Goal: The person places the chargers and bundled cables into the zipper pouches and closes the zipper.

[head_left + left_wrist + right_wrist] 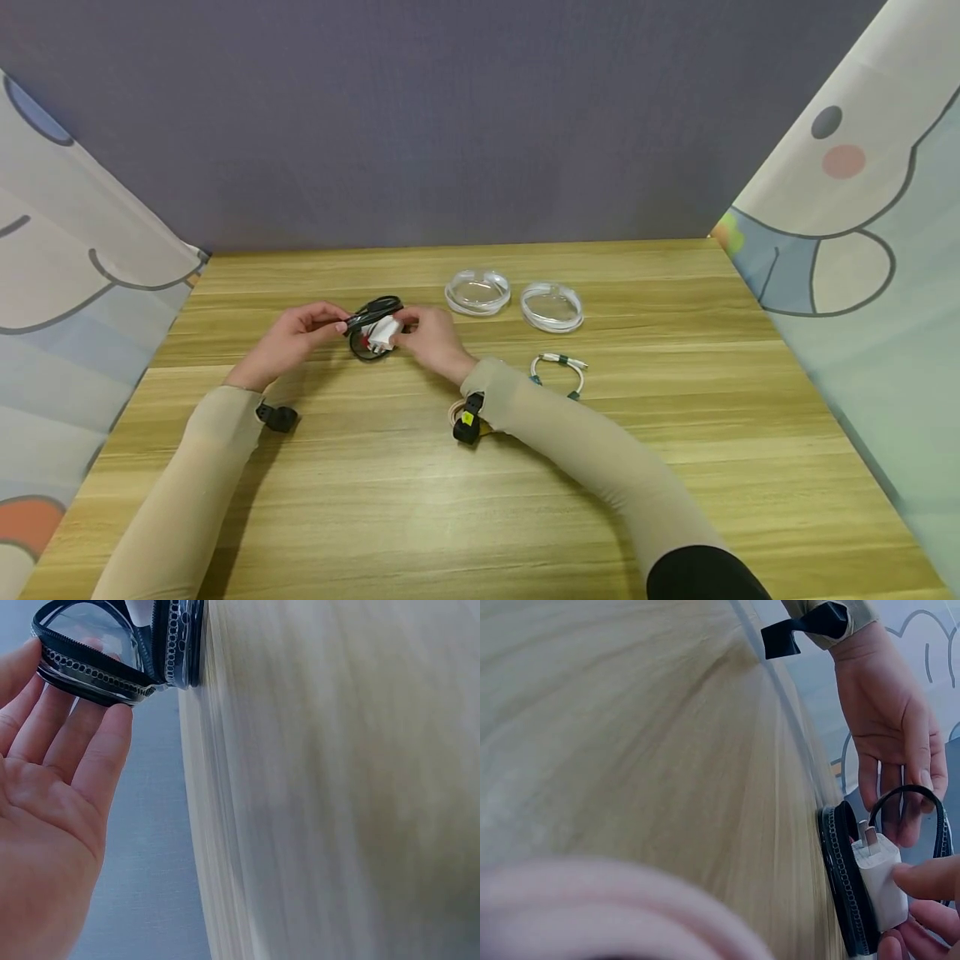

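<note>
A small round zip pouch [367, 356] with black trim and clear sides stands unzipped on the table, its lid [96, 673] raised. My left hand [296, 337] pinches the lid's edge between thumb and fingers. In my right hand [431, 337] is a white plug charger [883, 889], gripped by thumb and fingers at the pouch's opening. Its metal prongs point away from the right fingers, toward the left hand. Something small and red shows beside the charger in the head view. How far the charger sits inside the pouch, I cannot tell.
Two coiled white cables [477, 293] lie at the back, right of the pouch. Nearer is a short white cable [580, 379] with dark ties. A beige cable [453, 410] lies partly hidden under my right wrist. A grey panel [465, 125] stands behind the table.
</note>
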